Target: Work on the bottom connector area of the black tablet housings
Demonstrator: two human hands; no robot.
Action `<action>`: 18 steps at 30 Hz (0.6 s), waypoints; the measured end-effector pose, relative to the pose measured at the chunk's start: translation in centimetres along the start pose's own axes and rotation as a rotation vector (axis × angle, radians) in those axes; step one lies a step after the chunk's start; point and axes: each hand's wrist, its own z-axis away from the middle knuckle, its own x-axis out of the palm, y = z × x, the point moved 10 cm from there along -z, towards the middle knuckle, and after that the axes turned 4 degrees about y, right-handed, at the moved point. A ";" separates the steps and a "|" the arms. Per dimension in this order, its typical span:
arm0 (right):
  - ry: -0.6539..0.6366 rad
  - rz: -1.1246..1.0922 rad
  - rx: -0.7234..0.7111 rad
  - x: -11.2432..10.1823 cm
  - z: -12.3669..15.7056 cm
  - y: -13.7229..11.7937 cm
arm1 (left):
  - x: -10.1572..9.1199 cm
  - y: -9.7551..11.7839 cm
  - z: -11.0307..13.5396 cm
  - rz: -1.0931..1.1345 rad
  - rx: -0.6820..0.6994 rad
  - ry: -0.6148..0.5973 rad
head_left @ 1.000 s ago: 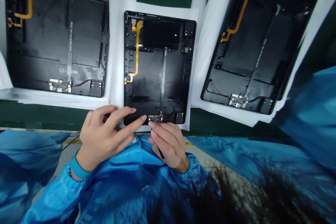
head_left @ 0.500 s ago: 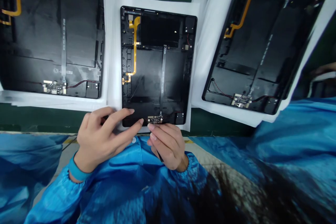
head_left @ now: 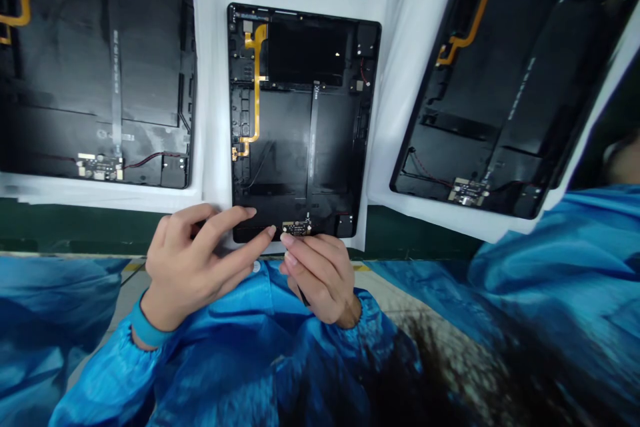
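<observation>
The middle tablet chassis (head_left: 295,120) is matt black plastic with a glossy amber flex cable (head_left: 257,93), resting on a smooth white foam sheet (head_left: 216,107); the near sleeve (head_left: 210,353) is shiny blue woven cloth.

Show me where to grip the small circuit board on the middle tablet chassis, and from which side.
Probably by its short ends, from the near edge: the small circuit board lies flat at the edge of the tablet chassis, beside the right hand.
</observation>
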 end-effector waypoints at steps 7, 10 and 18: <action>-0.021 0.048 -0.076 0.1 -1.2 -0.6 | 0.0 0.0 0.0 0.005 0.000 0.000; -0.012 0.071 -0.130 0.1 -1.1 -0.9 | -0.1 0.0 0.0 0.005 0.004 -0.006; 0.040 0.021 -0.133 -0.1 1.1 -0.9 | 0.0 -0.1 0.1 0.014 -0.014 -0.025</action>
